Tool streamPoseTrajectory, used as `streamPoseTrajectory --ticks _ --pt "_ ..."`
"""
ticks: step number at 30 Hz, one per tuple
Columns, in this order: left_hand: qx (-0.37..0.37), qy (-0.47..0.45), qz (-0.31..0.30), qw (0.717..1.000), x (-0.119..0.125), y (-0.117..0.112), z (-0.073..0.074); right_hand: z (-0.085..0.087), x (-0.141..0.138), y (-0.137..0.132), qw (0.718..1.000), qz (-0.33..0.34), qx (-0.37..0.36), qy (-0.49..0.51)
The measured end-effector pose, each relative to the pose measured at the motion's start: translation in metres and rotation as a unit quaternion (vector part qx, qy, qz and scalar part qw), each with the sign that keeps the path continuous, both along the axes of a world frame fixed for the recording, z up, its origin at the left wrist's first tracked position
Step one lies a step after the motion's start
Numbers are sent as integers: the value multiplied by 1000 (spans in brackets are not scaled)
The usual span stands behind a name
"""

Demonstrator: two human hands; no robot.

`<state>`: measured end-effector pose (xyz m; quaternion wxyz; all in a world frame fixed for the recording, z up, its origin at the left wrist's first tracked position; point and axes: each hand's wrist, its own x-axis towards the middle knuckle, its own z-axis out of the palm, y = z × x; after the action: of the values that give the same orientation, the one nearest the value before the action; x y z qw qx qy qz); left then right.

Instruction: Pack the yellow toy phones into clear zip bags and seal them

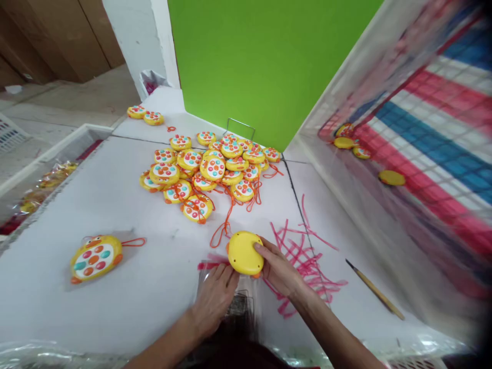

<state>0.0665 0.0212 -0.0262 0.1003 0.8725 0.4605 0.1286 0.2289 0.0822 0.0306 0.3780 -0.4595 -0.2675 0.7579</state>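
Note:
In my right hand [279, 264] is a yellow duck-like toy [246, 252], its plain back turned up and an orange cord loop [221, 233] trailing from it. Close on its left, my left hand [217, 294] has its fingers bent over the pink-edged top of a clear plastic bag [203, 274]; the fingertips are partly hidden. A second toy [95, 258] lies face up at the left, showing coloured buttons on a white belly. Farther back is a heap of the same toys [211, 166] with tangled orange cords.
Pink strips [303, 271] are scattered right of my hands, beside a wooden-handled pointed tool [374, 289]. A green panel [265, 66] stands behind the heap. At the left is a white crate [42, 161] of bagged toys. A few toys [391, 178] lie by the right side wall.

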Motion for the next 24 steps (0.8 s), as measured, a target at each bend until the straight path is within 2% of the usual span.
streamPoseTrajectory --ticks 3,6,9,13,17,20,24 --pt "-6 8 8 1000 -1 -3 1 -1 10 -7 999 -12 38 -35" --pt "-23 15 9 1000 0 -3 7 5 23 -15 991 21 84 -100" --pt "-35 -18 43 998 1 -4 10 11 34 -24 970 95 115 -190" --pt "-63 -132 108 983 -3 -13 1 17 41 -38 925 223 141 -274" --pt "-48 -176 78 980 -8 -17 -3 27 44 -46 893 308 172 -279" --pt "-46 -191 43 979 -9 -15 2 37 42 -44 903 309 180 -238" --pt "-7 -177 45 983 -6 -14 5 44 28 -39 927 221 188 -240"
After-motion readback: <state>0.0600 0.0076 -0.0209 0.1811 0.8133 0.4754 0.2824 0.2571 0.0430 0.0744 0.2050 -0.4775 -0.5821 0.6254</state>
